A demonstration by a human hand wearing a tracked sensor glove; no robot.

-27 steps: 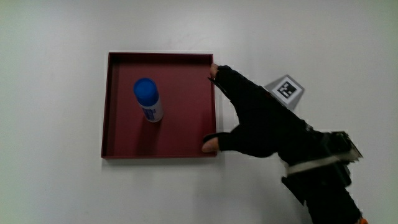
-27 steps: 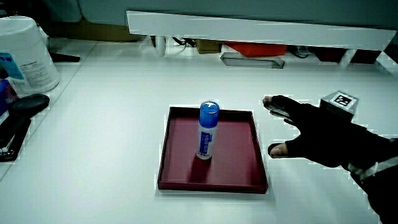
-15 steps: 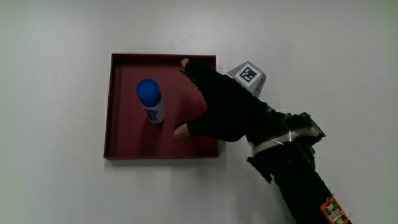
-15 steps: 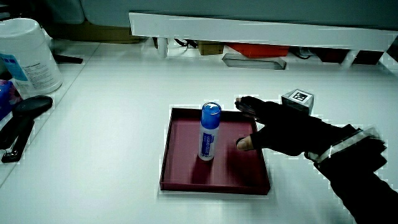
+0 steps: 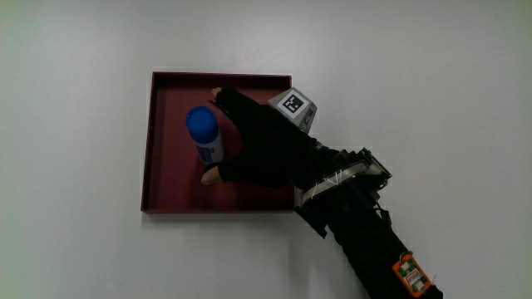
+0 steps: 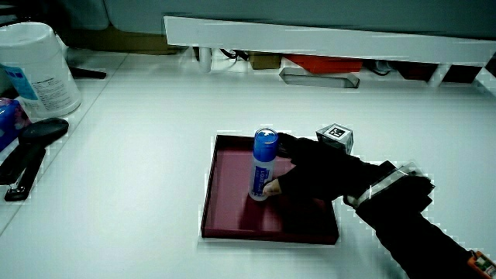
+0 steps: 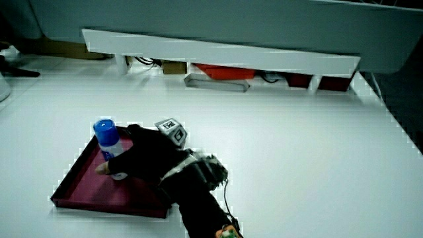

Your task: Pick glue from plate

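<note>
A glue stick [image 5: 204,134] with a blue cap stands upright in the dark red square plate [image 5: 170,189]. The black-gloved hand [image 5: 249,149] reaches over the plate's rim, its fingers spread on either side of the stick. The thumb tip [image 5: 209,176] lies at the stick's base, and the forefinger tip [image 5: 218,95] is farther from the person, past the cap. In both side views the glue [image 6: 263,164] [image 7: 108,144] stands on the plate [image 6: 229,211] [image 7: 82,192] with the hand [image 6: 314,170] [image 7: 147,158] against it. The fingers have not closed around it.
A white tub [image 6: 35,66] and a black stapler [image 6: 29,151] sit at the table's edge in a side view. A low white partition [image 6: 325,39] [image 7: 218,56] runs along the table, with a flat grey item [image 6: 319,76] under it.
The hand has moved across the plate from its rim to the glue stick, and its spread fingers now flank it. The glue stick has not moved.
</note>
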